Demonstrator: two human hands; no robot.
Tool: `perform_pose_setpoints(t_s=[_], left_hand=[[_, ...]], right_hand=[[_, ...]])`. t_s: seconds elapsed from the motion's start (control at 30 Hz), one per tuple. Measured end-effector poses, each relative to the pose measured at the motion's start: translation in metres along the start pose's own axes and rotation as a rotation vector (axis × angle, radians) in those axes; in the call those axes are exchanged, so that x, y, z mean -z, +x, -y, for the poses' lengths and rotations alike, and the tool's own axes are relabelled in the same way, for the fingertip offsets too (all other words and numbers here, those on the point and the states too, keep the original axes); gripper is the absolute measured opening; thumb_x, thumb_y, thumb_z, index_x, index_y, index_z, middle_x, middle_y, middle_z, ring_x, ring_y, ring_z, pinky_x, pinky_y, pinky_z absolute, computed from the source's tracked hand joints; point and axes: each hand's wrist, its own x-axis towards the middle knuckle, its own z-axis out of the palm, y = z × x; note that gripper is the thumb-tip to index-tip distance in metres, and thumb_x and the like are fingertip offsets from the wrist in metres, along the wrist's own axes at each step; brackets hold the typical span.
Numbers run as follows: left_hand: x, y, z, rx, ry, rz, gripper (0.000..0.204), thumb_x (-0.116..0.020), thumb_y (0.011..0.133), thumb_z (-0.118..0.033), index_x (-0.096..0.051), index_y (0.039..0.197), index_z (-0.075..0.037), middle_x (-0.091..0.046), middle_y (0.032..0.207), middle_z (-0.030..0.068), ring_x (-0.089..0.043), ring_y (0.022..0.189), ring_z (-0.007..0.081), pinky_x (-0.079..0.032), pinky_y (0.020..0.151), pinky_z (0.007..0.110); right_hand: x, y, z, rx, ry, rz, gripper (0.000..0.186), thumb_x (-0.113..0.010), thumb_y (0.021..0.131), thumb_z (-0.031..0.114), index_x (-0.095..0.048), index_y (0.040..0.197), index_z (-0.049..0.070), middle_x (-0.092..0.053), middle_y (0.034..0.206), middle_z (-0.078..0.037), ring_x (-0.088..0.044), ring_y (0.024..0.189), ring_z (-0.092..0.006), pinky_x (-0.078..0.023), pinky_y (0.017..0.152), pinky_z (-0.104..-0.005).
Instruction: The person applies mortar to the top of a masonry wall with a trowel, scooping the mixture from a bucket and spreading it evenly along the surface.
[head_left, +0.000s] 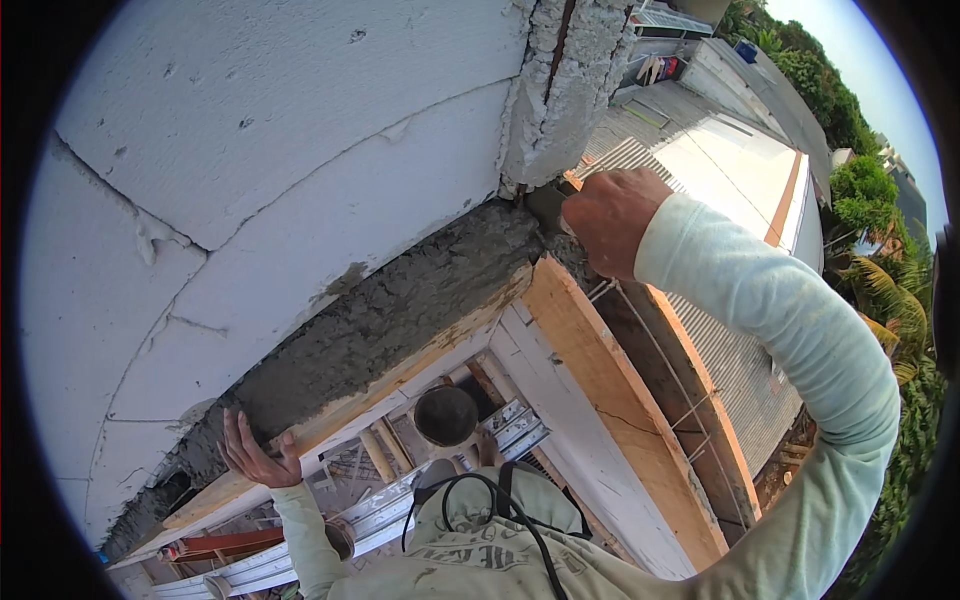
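Wet grey concrete (400,290) fills a narrow trough along the foot of a white block wall (300,150), held in by a wooden form board (350,410). My left hand (258,455) rests at the board's edge beside the concrete, fingers stretched and spread, with nothing in it. At the far corner, below a rough concrete column (560,100), my right hand (615,222) is closed, knuckles up. A flat grey piece (545,207) shows next to its fingers, smeared with concrete; whether the hand grips it is hidden.
Another trough with steel bars (690,410) runs toward me on the right, edged by a plank (610,400). Below, a dark round bucket (446,415) stands near my feet, with metal scaffold planks (380,515) beside it. Corrugated roofs (730,370) lie beyond the right edge, far lower.
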Motion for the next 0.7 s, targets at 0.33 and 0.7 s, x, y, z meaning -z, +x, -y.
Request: perform_pose_setpoints(t_s=[0.33, 0.7], left_hand=[[0.003, 0.004, -0.002, 0.022, -0.006, -0.053, 0.069, -0.047, 0.091, -0.061, -0.055, 0.130, -0.005, -0.054, 0.138, 0.0168, -0.051, 0.127, 0.0341, -0.028, 0.110, 0.052], [0.002, 0.003, -0.002, 0.027, -0.016, -0.063, 0.069, -0.047, 0.092, -0.062, -0.057, 0.129, -0.006, -0.055, 0.136, 0.0180, -0.052, 0.124, 0.0349, -0.029, 0.109, 0.052]], right_hand=[[-0.024, 0.020, 0.011, 0.003, -0.062, -0.176, 0.010, -0.063, 0.068, 0.004, -0.068, 0.076, 0.001, -0.066, 0.072, -0.018, -0.069, 0.078, -0.0346, -0.057, 0.066, -0.0440], [-0.031, -0.005, 0.007, -0.053, -0.085, -0.239, 0.012, -0.064, 0.069, 0.008, -0.067, 0.080, 0.002, -0.066, 0.076, -0.018, -0.068, 0.078, -0.0362, -0.054, 0.067, -0.0457]])
